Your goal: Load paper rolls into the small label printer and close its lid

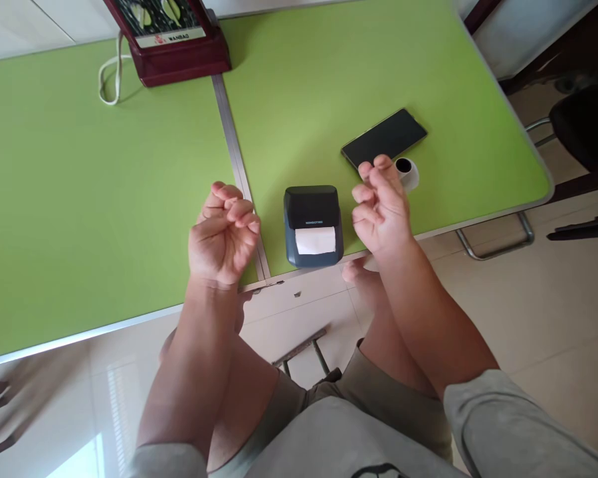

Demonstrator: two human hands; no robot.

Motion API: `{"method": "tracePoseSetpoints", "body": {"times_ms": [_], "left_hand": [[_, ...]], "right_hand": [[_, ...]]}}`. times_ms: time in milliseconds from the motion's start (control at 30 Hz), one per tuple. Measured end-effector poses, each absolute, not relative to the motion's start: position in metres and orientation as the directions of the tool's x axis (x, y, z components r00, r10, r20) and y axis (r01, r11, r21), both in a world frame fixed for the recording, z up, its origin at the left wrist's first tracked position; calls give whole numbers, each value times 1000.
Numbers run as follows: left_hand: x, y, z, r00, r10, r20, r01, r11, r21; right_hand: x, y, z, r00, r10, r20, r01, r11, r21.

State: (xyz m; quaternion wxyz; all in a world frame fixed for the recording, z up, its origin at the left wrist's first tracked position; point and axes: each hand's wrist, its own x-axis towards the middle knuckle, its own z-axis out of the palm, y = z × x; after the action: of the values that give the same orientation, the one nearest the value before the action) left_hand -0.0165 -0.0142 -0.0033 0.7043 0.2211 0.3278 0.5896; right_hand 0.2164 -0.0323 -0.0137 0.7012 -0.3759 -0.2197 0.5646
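Note:
Both my hands are raised at the table's near edge, palms turned up. My left hand [223, 232] has its fingers curled in over the palm, with nothing seen in it. Likewise curled and empty is my right hand [383, 209], its fingers bent loosely inward. Between them a small dark blue and black printer [312, 207] stands on the table, with a strip of white paper [315, 240] at its front slot. Neither hand touches it. Just beyond my right hand lie a black smartphone [386, 138] and a small white roll [411, 176] with a dark centre.
The green table [104, 199] has a metal seam [233, 143] left of the printer. At the back stands a dark red appliance [184, 63] with knobs and a white cord [110, 93]. A dark chair [585, 123] is at the right, and a stool [309, 348] shows below.

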Motion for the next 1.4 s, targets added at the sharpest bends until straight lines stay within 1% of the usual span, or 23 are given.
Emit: {"method": "tracePoseSetpoints", "body": {"times_ms": [33,100,133,233,300,467,567,633,700,767,800,867,933,1000,1033,1100,1133,1167,1200,1267,1333,1400], "left_hand": [[-15,-15,-2,88,979,-184,-639,198,743],[-14,-15,-2,51,996,-78,-571,93,815],[-16,-16,-1,52,998,-27,-575,52,817],[-20,-17,-1,149,989,22,-622,76,779],[-19,-18,0,156,987,27,-576,69,814],[-6,-21,-2,137,990,-25,-378,76,923],[-8,-17,-11,89,996,-16,-298,42,954],[-13,-13,-18,53,998,17,-234,-4,972],[-20,-10,-22,32,999,7,-189,-1,982],[-23,-9,-22,7,999,-48,-181,48,982],[-23,-9,-20,11,997,-80,-185,80,979],[-20,-11,-16,53,992,-113,-184,120,976],[-14,-14,-14,87,994,-59,-132,70,989],[-8,-17,-16,70,993,96,-25,-95,995],[-7,-19,-18,67,984,164,45,-167,985],[-6,-25,-24,78,968,240,154,-250,956],[-7,-29,-26,100,960,263,201,-278,939],[-9,-34,-28,169,936,309,259,-344,903],[-11,-40,-29,277,913,298,336,-383,860],[-14,-50,-29,427,867,257,457,-452,766],[-17,-59,-29,474,865,165,571,-445,690],[-18,-63,-29,467,879,98,645,-414,643]], "right_hand": [[217,-33,-13,250,961,-120,-611,60,-789],[221,-33,-16,186,978,-98,-606,35,-795],[224,-32,-19,148,986,-80,-605,26,-796],[233,-30,-29,64,997,-51,-563,-6,-827],[233,-31,-31,58,998,-38,-533,-1,-846],[222,-38,-16,248,969,-24,-449,93,-889],[220,-39,-13,198,979,42,-465,132,-876],[223,-39,-15,177,981,75,-404,142,-903],[226,-39,-19,195,979,63,-261,114,-959],[226,-39,-22,239,970,29,-137,63,-989],[226,-39,-23,269,963,0,-110,31,-993],[223,-39,-24,345,935,-76,-120,-36,-992],[219,-38,-23,389,914,-115,-115,-75,-990],[217,-39,-22,383,922,-53,-2,-57,-998],[216,-40,-22,358,934,6,89,-28,-996],[215,-42,-22,284,951,119,263,42,-964],[214,-43,-22,248,956,155,323,69,-944],[213,-43,-22,214,961,178,367,90,-926],[213,-44,-21,181,965,190,397,106,-912],[211,-46,-21,140,974,176,426,101,-899],[210,-47,-20,129,982,135,422,68,-904],[210,-48,-19,131,986,99,407,37,-913]]}}
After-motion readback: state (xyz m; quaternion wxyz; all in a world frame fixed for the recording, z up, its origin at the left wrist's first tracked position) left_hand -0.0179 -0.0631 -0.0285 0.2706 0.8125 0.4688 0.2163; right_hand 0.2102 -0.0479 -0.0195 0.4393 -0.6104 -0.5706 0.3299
